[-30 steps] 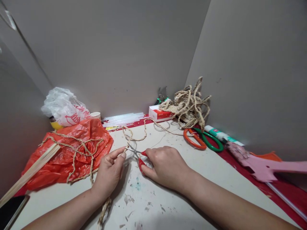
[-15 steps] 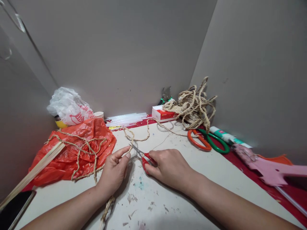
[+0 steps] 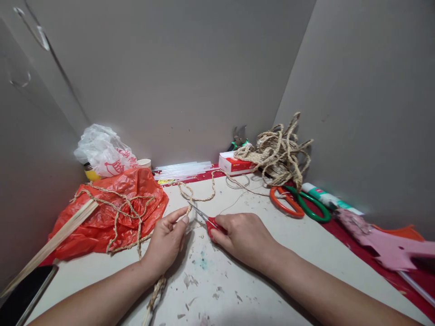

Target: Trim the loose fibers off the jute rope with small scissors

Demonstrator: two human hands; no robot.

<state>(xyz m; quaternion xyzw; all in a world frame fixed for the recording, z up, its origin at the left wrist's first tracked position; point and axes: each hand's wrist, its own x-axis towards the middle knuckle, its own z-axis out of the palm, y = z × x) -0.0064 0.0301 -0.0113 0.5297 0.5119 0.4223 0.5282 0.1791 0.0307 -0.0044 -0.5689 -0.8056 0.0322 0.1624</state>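
Between the thumb and fingers of my left hand [image 3: 168,240] is a thin braided straw cord [image 3: 200,199]. The cord loops beyond the fingertips over the tabletop, and a thicker braided end hangs below my wrist. My right hand [image 3: 243,235] is closed round the red handles of small scissors [image 3: 200,212]. Their blades point left, with the tips at the cord just above my left fingertips. The blades look nearly closed; whether they touch the cord I cannot tell. More cord lies on the red plastic bag [image 3: 91,235] to the left, beside a bundle of pale flat strips [image 3: 64,235].
A heap of braided rope [image 3: 278,154] lies at the back right, near a red and white box [image 3: 236,164]. Large shears with orange and green handles [image 3: 288,201] and a pink glue gun [image 3: 390,242] line the right edge. Clear sticks [image 3: 183,170] lie behind; a phone [image 3: 27,290] lies front left.
The scissors' blades have closed somewhat, and the handles have come together in my right hand. The whole view has shifted slightly. My left hand still pinches the cord.
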